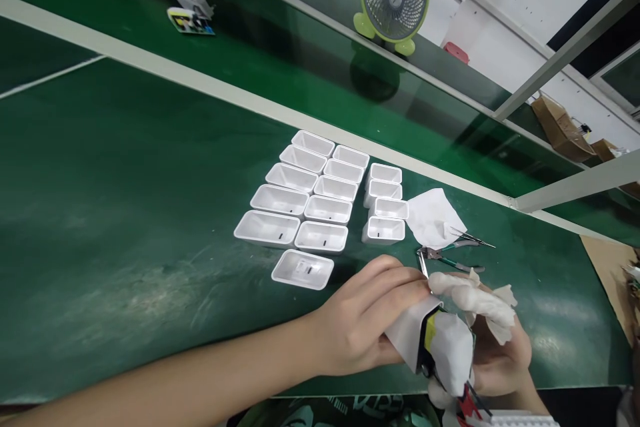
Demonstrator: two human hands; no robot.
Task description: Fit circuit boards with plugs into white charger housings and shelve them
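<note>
White housing (406, 337): held over the worktop (150, 267) near its front edge, a black-and-yellow component (429, 333) at its mouth. Left hand (357, 320) clasps the housing. Right hand (503, 353), fingers covered in white, grasps the component; contact partly hidden. Beyond lie pliers (434, 254) and a white sheet (430, 213). White trays (270, 223) stand in rows leftward.

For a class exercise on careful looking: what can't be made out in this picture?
Head view: part of the white casing, covered by the left hand.
Head view: the rest of the white strip, cut off by the bottom edge.
Head view: any print on the dark mark in the nearest tray, too small.
</note>
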